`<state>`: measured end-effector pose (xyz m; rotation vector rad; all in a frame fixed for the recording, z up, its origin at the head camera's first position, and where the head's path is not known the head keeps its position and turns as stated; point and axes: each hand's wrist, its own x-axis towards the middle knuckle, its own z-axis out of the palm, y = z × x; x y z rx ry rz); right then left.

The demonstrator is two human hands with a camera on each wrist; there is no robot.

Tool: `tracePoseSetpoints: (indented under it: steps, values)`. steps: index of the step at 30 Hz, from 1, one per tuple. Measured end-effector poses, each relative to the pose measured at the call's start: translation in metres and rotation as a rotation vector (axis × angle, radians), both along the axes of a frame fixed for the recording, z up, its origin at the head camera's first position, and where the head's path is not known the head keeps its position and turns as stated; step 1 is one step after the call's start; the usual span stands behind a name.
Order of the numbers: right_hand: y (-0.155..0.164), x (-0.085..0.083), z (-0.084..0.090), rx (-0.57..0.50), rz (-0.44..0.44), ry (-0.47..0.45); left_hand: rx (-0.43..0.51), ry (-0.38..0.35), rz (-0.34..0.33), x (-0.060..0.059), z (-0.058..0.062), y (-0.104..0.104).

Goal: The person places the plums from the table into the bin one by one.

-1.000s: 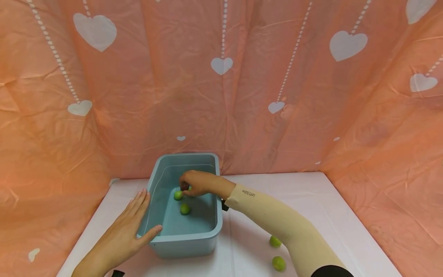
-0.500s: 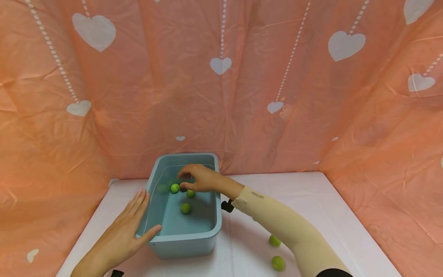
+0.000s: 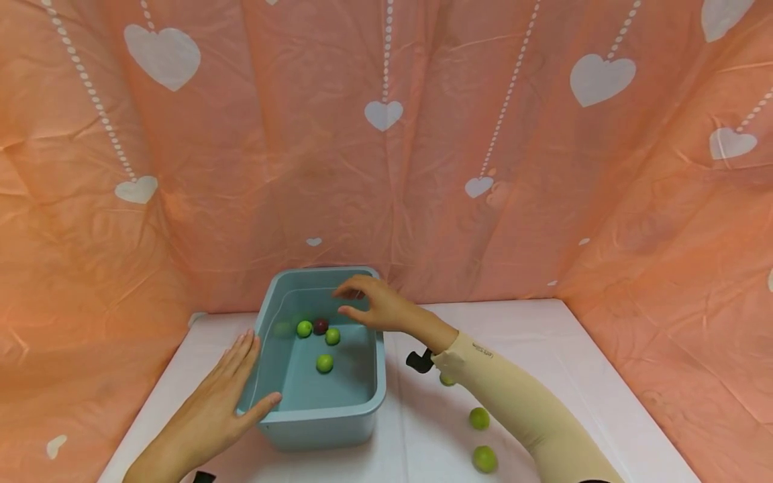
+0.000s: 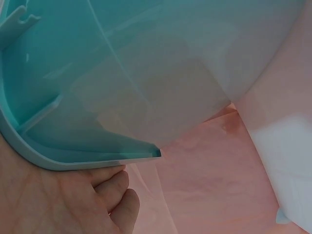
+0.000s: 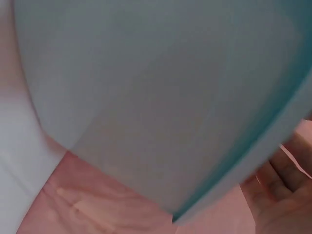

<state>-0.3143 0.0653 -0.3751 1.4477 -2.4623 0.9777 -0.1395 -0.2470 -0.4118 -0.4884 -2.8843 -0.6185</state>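
A blue-grey plastic bin [image 3: 320, 416] stands on the white table. Inside it lie a dark red round fruit, perhaps a plum [image 3: 321, 327], and three green limes [image 3: 325, 363]. My left hand [image 3: 211, 402] rests against the bin's near left rim, fingers straight and thumb over the corner; the left wrist view shows the palm by the rim [image 4: 63, 165]. Over the bin's right side hovers my right hand [image 3: 380, 305], its fingers loosely curved around nothing. The right wrist view has its fingers [image 5: 280, 178] beyond the bin's edge.
Right of the bin, more limes [image 3: 485, 459] lie in a row on the white table [image 3: 531, 349], one partly hidden by the right wrist's black camera mount [image 3: 419, 362]. A pink curtain [image 3: 290, 168] with white hearts encloses the back and sides.
My right hand has let go of the dark red fruit on the bin's floor and moved up and right, uncovering it and a lime. The left hand stays put.
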Motion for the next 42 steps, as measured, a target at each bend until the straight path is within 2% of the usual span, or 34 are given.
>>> tracePoseSetpoints:
  steps: [4, 8, 18, 22, 29, 42]
  values:
    - [0.015, 0.003, 0.0, -0.039, -0.037, 0.011, -0.001, -0.001, 0.001, 0.0, 0.0, 0.0]
    - [0.03, 0.007, -0.001, -0.078, -0.076, -0.018, 0.001, -0.001, -0.001, 0.0, -0.001, 0.0]
    - [0.066, 0.011, -0.019, -0.168, -0.101, -0.052, -0.001, 0.007, -0.005, 0.001, -0.001, 0.0]
    - [0.078, 0.013, -0.027, -0.159, -0.138, -0.05, -0.002, 0.008, -0.003, 0.001, 0.0, 0.0]
    - [0.101, 0.015, -0.045, -0.116, -0.253, -0.03, -0.005, 0.007, -0.002, 0.002, 0.0, 0.0]
    - [0.135, 0.02, -0.077, -0.055, -0.31, -0.072, -0.006, 0.018, -0.007, 0.002, -0.001, 0.0]
